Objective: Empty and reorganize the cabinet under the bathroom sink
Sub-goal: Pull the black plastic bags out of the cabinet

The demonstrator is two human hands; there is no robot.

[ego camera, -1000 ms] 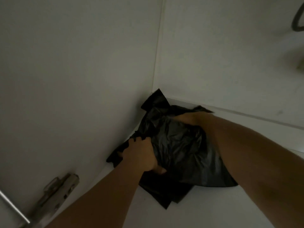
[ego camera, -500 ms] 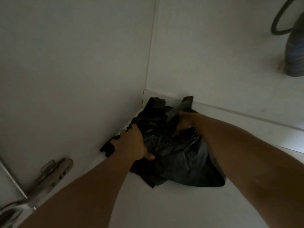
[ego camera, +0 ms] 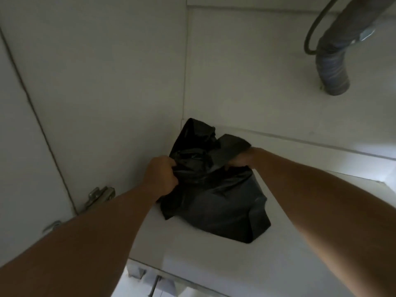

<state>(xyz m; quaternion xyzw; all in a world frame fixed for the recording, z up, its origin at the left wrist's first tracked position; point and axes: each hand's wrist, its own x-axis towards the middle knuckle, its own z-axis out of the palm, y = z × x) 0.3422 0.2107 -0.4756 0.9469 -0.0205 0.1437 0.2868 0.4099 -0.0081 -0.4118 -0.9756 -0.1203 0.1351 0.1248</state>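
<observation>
A crumpled black plastic bag (ego camera: 222, 202) lies on the white cabinet floor (ego camera: 278, 258), in the back left corner. My left hand (ego camera: 160, 176) is closed on a bunch of the bag's plastic at its left side. My right hand (ego camera: 241, 160) grips a flap of the bag at its upper right; the fingers are partly hidden by the plastic. Both forearms reach in from the bottom of the view.
The white left side wall (ego camera: 96, 93) carries a metal door hinge (ego camera: 99, 196) low down. A grey corrugated drain hose (ego camera: 333, 69) and a thin dark hose (ego camera: 310, 35) hang at the top right against the back wall (ego camera: 246, 71). The cabinet's front edge (ego camera: 171, 273) runs below.
The view has pulled back, showing more of the drain hose and the cabinet's front edge. Both hands have gathered the bag higher and closer together; the bag looks more bunched.
</observation>
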